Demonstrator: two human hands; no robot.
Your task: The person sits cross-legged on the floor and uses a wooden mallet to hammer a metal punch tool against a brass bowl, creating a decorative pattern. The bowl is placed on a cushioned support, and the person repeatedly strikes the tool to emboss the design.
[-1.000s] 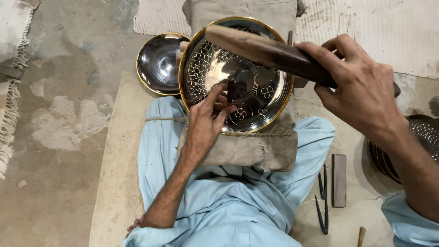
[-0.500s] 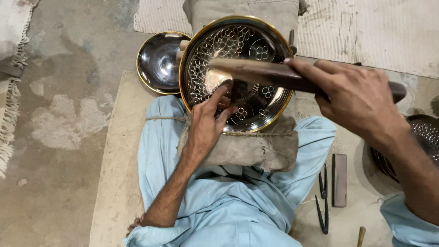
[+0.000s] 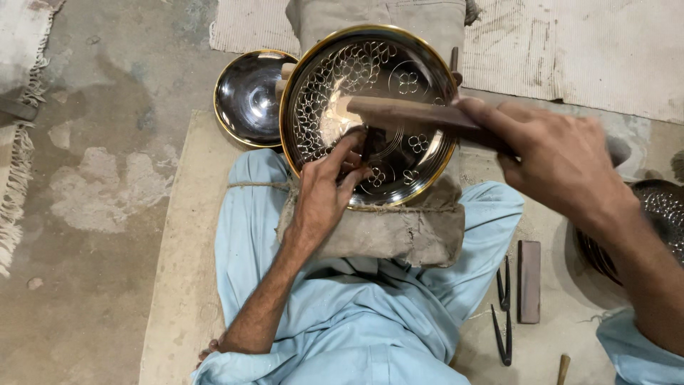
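The engraved brass plate (image 3: 370, 114) lies on a grey padded cushion (image 3: 377, 228) across the person's lap, in the middle of the scene. The left hand (image 3: 324, 196) pinches a small chisel (image 3: 370, 146) upright against the plate's centre, its grip clenched on the tool. The right hand (image 3: 563, 160) has its grip clenched around a wooden mallet (image 3: 413, 114), held level just above the chisel. A plain dark bowl (image 3: 249, 96) sits just left of the plate. Dark metal tools (image 3: 504, 314) and a flat stone (image 3: 529, 281) lie on the floor at near right.
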